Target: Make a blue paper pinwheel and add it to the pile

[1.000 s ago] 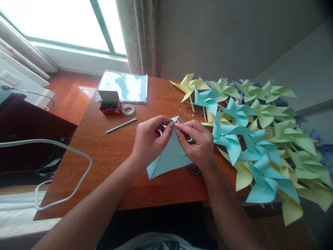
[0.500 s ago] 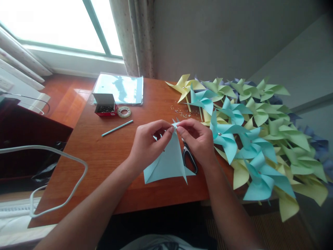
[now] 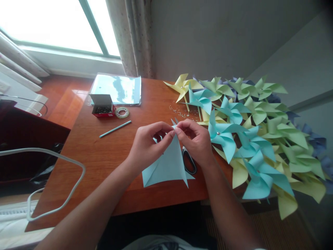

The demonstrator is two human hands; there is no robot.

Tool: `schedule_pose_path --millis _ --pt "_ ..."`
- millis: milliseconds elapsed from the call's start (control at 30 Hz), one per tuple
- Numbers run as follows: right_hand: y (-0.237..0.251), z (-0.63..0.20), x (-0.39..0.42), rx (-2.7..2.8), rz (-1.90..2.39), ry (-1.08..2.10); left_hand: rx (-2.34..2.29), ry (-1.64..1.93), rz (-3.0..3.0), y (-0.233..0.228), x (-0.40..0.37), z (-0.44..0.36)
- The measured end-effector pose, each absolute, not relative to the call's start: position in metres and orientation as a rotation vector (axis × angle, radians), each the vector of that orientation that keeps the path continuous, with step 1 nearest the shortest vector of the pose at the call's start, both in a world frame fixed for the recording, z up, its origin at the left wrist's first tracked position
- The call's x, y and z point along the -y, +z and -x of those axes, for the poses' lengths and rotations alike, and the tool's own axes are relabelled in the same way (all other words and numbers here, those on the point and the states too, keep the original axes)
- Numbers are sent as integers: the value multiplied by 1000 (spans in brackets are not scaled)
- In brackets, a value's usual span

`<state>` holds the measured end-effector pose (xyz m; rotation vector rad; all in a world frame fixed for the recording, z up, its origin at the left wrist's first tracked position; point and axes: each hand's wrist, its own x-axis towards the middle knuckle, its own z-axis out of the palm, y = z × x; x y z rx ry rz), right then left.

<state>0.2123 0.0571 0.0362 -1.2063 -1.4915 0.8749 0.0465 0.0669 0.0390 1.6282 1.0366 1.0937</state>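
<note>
A light blue paper sheet (image 3: 168, 165) with cut, pointed corners hangs just above the table, its top corner pinched between both hands. My left hand (image 3: 153, 140) is closed, thumb and forefinger pressed on that corner. Close against it, my right hand (image 3: 195, 139) pinches the same spot, fingertips nearly touching the left ones. Whether anything small is between the fingertips is hidden. Under the paper and my right hand lie scissors (image 3: 189, 161) with black and white handles, blades pointing away. To the left rests a light blue paper stick (image 3: 115, 129).
Many finished pinwheels (image 3: 260, 173) in blue, yellow, green and purple crowd the right side. Small silvery beads (image 3: 182, 113) lie scattered behind my hands. At the back left are an open red box (image 3: 104, 110) of small dark pieces, a tape roll (image 3: 122, 112) and a plastic-wrapped paper pack (image 3: 117, 88).
My fingertips have closed together over the paper's top corner, hiding the bit that showed between them. The whole view has shifted slightly; the things on the table lie as before.
</note>
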Motion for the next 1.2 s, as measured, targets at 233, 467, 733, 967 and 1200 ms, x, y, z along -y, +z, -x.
schedule_pose_path --millis 233,467,733,967,1200 --pt "35 -211 -57 1481 1209 854 -1023 1074 -1530 39 -68 -47" --pt "35 -212 -59 1436 1197 926 -1021 1061 -1483 39 -68 -45" --pt "42 -234 -31 1535 1489 632 -1066 1075 -1476 38 -69 -43" --pt "26 -249 26 1932 1938 176 -1068 1091 -1470 41 -69 -43" --pt "20 -236 19 2008 2097 86 -1070 1104 -1452 43 -71 -42"
